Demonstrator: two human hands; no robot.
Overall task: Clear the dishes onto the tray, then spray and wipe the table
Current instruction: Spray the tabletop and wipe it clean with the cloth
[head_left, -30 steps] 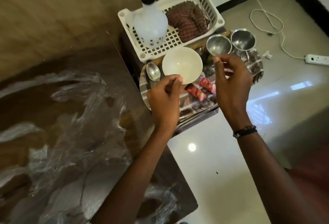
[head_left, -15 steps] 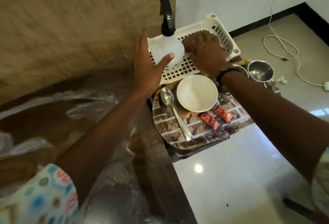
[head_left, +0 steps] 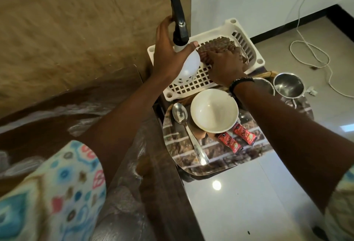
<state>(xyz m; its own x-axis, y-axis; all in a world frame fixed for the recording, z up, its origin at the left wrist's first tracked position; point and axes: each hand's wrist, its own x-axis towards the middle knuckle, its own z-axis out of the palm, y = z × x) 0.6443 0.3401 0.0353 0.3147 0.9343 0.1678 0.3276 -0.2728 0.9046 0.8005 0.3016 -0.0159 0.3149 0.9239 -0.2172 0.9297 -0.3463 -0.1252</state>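
Note:
A white spray bottle (head_left: 188, 64) with a black trigger head stands in the white plastic basket (head_left: 193, 85). My left hand (head_left: 166, 49) grips the bottle at its neck, thumb across the front. My right hand (head_left: 226, 64) lies on the brown checked cloth (head_left: 220, 44) in the same basket, fingers curled into it. In front of the basket a round patterned tray (head_left: 191, 156) carries a white bowl (head_left: 214, 110), a steel spoon (head_left: 183, 122), two red sachets (head_left: 236, 137) and two steel cups (head_left: 289, 85).
The dark table (head_left: 57, 125), covered in crinkled clear plastic, fills the left. A brown wall stands behind it. At right lies glossy floor tile with a white cable (head_left: 306, 49). My patterned sleeve (head_left: 51, 192) shows at the lower left.
Both hands left the tray and reached into the basket. My left hand slid up from the bottle's body to its neck; my right hand settled on the cloth.

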